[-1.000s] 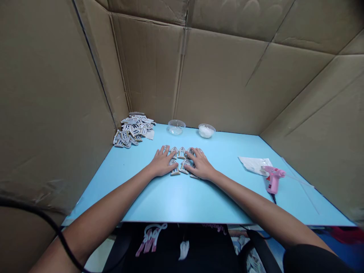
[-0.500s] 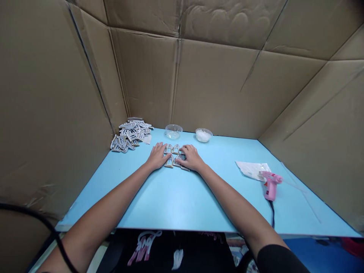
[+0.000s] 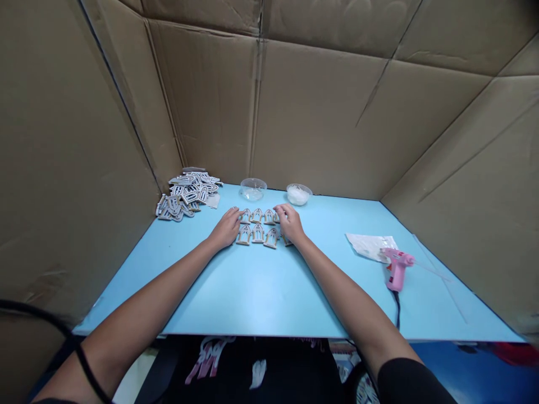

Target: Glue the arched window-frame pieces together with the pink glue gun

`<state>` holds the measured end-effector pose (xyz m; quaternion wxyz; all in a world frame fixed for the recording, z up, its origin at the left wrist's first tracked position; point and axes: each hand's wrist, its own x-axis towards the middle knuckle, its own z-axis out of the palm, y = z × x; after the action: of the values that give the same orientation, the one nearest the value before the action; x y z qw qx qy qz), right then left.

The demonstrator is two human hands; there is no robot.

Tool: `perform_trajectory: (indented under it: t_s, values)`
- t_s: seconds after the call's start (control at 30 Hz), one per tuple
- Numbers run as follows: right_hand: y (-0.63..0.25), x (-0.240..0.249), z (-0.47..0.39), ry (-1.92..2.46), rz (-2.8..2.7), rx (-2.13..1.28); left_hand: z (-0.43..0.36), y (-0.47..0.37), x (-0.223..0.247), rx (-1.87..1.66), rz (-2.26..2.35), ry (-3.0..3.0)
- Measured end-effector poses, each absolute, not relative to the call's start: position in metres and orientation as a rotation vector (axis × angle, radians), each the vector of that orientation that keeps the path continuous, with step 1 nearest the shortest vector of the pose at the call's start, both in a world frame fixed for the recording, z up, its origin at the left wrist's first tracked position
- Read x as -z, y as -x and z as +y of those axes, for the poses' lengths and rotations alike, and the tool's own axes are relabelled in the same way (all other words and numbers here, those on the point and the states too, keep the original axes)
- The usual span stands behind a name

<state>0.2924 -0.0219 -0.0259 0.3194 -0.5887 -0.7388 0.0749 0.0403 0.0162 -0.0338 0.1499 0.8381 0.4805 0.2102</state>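
Observation:
Several small white arch-shaped window pieces with brown edges lie in two rows at the middle of the table, such as this arch piece (image 3: 257, 233) in the front row. My left hand (image 3: 226, 229) rests at the left end of the rows, open, its fingertips against the leftmost back arch piece (image 3: 246, 216). At the right end lies my right hand (image 3: 291, 224), fingers apart and bent over the last back piece. It partly covers the rightmost front arch piece (image 3: 287, 240).
A heap of similar arch pieces (image 3: 189, 191) sits at the back left by the cardboard wall (image 3: 202, 101). Two clear bowls (image 3: 253, 189) stand at the back, the right bowl (image 3: 298, 194) holding white material. A pink glue gun (image 3: 397, 269) lies at right beside a white packet (image 3: 368, 246).
The arch pieces have been spread into two wider rows, and more show between my hands. My hands have moved apart, the right one uncovering pieces. The view has shifted slightly.

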Motion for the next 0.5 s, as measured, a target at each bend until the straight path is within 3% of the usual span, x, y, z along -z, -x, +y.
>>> perform_trajectory:
  t_s: [0.5]
  values:
    - [-0.281,0.054,-0.013,1.867,-1.619,-0.152,0.012,-0.040,0.039,-0.494,1.335,-2.421]
